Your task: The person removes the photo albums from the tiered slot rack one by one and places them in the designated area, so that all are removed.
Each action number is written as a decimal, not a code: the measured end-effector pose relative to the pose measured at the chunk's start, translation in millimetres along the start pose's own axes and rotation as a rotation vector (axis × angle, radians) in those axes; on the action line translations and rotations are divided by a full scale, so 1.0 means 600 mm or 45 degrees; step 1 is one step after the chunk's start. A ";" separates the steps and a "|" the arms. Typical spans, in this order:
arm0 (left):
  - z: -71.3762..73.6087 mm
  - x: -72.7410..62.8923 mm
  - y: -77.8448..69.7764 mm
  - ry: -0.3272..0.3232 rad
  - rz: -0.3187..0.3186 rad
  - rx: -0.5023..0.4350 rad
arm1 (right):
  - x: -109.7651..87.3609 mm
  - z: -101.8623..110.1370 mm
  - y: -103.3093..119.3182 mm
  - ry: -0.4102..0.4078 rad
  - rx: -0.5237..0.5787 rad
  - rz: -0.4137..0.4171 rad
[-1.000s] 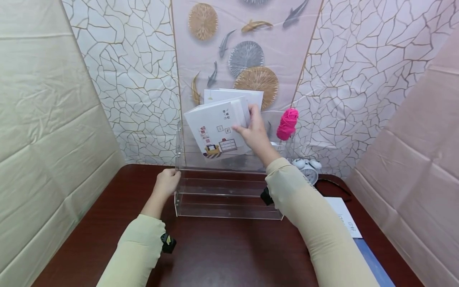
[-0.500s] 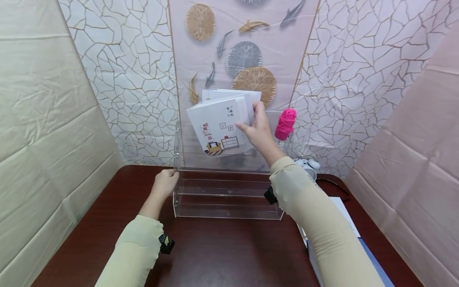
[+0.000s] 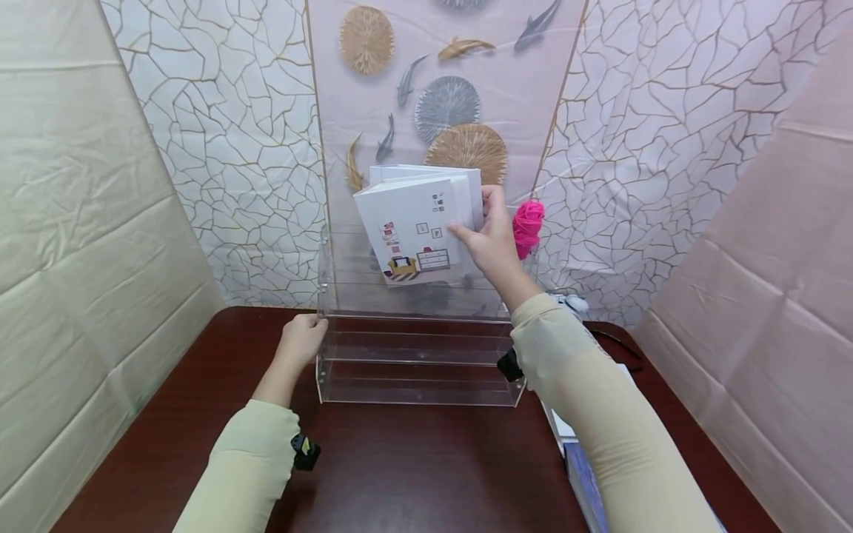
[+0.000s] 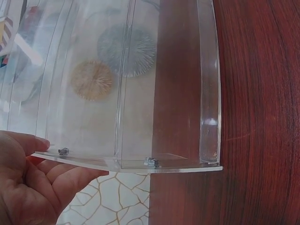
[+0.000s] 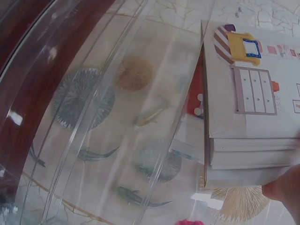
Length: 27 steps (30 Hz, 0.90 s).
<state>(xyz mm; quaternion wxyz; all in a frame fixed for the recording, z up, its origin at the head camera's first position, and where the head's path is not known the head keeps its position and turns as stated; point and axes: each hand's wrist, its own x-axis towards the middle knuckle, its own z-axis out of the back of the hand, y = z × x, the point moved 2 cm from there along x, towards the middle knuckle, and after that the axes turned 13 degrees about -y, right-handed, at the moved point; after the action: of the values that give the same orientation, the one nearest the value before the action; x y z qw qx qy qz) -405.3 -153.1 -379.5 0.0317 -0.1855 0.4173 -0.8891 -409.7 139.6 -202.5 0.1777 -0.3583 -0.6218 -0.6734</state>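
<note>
My right hand (image 3: 496,240) grips a few white books (image 3: 409,240) by their right edge, thumb on the front cover, which shows a yellow armchair and a chest of drawers. The books are tilted in front of the upper part of a clear acrylic tiered rack (image 3: 420,392). In the right wrist view, the thumb lies at the edge of the stacked books (image 5: 253,126). Behind them stands another white book (image 3: 426,172), mostly hidden. My left hand (image 3: 301,339) pinches the rack's left side panel; the left wrist view shows thumb and fingers on either side of its edge.
A pink yarn bundle (image 3: 529,228) sits high at the rack's right. Behind my right forearm are a partly hidden white alarm clock (image 3: 574,303) and a dark cord (image 3: 620,342). A blue book (image 3: 583,481) lies at the right of the dark red table (image 3: 426,466).
My right hand and its books have shifted slightly right and turned a little more upright, while the book behind stays in place. My left hand keeps its hold on the rack.
</note>
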 end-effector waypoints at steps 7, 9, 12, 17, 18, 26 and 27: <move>-0.002 0.000 0.002 0.007 0.001 0.004 | -0.021 0.017 0.039 -0.063 -0.037 0.036; -0.002 0.001 0.002 0.005 -0.012 0.018 | -0.021 0.024 0.036 -0.088 -0.025 0.042; 0.000 0.001 0.002 0.000 -0.022 0.032 | -0.015 0.034 0.021 -0.125 0.025 0.073; 0.001 0.003 0.001 0.007 -0.047 0.038 | -0.016 0.052 0.013 -0.177 0.075 0.126; 0.002 0.004 0.001 0.004 -0.053 0.040 | -0.019 0.055 0.016 -0.179 0.076 0.127; 0.002 0.002 0.001 0.019 -0.032 0.025 | -0.056 0.092 0.032 -0.231 0.125 0.138; 0.002 0.001 0.001 0.017 -0.035 0.028 | -0.063 0.097 0.032 -0.235 0.147 0.139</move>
<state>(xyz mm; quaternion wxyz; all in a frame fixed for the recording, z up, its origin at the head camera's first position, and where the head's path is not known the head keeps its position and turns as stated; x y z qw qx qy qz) -405.7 -154.4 -379.3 0.0187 -0.1848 0.4051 -0.8952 -355.5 184.7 -217.0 0.1763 -0.4414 -0.6527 -0.5900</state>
